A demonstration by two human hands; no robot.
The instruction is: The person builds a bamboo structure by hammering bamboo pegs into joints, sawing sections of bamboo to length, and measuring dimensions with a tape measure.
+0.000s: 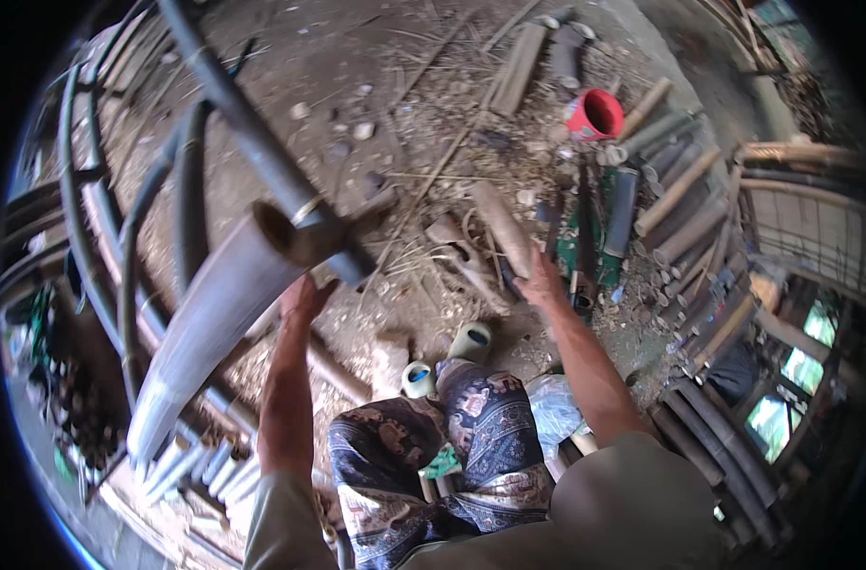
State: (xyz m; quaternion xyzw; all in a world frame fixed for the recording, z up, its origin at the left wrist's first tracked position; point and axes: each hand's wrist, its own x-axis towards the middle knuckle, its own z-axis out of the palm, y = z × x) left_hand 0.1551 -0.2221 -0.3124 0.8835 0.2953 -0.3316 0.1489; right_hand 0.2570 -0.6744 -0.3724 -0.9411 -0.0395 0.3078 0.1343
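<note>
My right hand (544, 285) grips the near end of a pale bamboo section (501, 226), which points away and slightly left over the ground. At the left, my left hand (305, 296) is raised below the end of a dark bamboo pole (272, 157), with a finger or thumb stretched out and apart. Some of its fingers are hidden, and whether it touches the pole I cannot tell. Close beside it looms a large pale tube (215, 309) with an open upper end. Split bamboo pieces (466, 261) lie on the ground between my hands.
A red bucket (599, 114) lies tipped at the far right. Stacked bamboo lengths (680, 199) line the right side. Two short cut tubes (470, 340) stand by my knees. Long curved poles (191, 190) rise on the left. Shavings and thin strips litter the dirt floor (357, 57).
</note>
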